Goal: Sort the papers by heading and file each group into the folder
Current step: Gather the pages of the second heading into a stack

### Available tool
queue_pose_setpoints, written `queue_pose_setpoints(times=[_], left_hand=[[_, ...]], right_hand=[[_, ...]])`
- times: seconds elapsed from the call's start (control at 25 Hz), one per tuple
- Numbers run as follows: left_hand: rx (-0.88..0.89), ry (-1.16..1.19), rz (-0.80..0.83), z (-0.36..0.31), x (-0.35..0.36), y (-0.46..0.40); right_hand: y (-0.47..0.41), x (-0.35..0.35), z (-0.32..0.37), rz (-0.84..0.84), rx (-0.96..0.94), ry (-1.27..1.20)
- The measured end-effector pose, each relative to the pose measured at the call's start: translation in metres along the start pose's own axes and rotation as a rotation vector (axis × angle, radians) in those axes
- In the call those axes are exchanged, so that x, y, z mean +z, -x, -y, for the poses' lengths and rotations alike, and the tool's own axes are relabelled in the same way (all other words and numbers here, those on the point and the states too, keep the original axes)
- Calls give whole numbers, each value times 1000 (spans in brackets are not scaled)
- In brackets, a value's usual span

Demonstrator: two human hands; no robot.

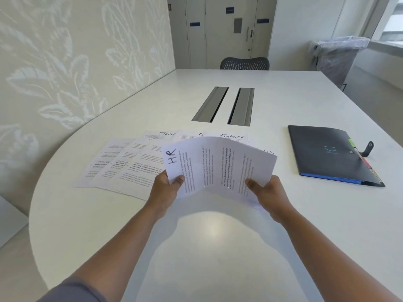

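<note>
Dark folder lies closed on the table; both hands' fingers pinch the HR papers.

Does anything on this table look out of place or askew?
Mostly tidy. The HR sheet, pinched by the left hand and right hand, is turned sideways and bowed upward. The folder lies closed.

near side of both hands: bare table, open passage | just beyond left hand: fanned papers cover surface | beyond right hand, to its right: dark folder lies flat, bare strip between | farther ahead: two cable slots
</note>
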State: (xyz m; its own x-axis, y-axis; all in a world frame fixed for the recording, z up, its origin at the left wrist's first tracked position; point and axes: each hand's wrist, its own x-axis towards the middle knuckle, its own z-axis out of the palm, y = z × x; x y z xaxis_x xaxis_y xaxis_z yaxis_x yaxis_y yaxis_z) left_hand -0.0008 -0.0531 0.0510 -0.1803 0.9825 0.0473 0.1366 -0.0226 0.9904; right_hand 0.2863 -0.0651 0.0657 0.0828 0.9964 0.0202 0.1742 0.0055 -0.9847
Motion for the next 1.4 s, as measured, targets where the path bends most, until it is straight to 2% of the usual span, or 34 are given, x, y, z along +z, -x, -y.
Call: queue_pose_setpoints(times=[0.24,0.36,0.4,0.52,0.6,0.72,0.88,1.04,1.16,1.28,1.36,1.4], left_hand=[[31,-31,0,19,1,8],[68,-84,-66,34,-7,3],[136,-168,-97,40,-11,1],[451,-611,-211,55,-18,-2],[580,-813,-181,57,-19,-10],[560,-1058,-87,62,-18,-20],[477,-1201,-33,60,-27,-34],[441,-1161,110,58,-32,-45],[545,-910,198,61,-34,-47],[648,-653,139,66,-49,-47],[590,-691,29,61,-75,-65],[490,-779,-34,55,-94,-81]], right_hand=[[1,5,-8,-32,54,-4],[-4,6,-6,-134,82,-14],[-7,7,-6,-189,105,-46],[-11,23,-9,-352,188,-215],[-10,43,-9,-434,223,-310],[-9,81,-10,-505,213,-314],[-9,122,-8,-620,180,-311],[-17,146,-10,-686,146,-232],[-20,154,-15,-678,116,-150],[-16,155,-15,-653,95,-32],[-16,158,-11,-672,89,-22],[-17,159,-9,-690,94,-26]])
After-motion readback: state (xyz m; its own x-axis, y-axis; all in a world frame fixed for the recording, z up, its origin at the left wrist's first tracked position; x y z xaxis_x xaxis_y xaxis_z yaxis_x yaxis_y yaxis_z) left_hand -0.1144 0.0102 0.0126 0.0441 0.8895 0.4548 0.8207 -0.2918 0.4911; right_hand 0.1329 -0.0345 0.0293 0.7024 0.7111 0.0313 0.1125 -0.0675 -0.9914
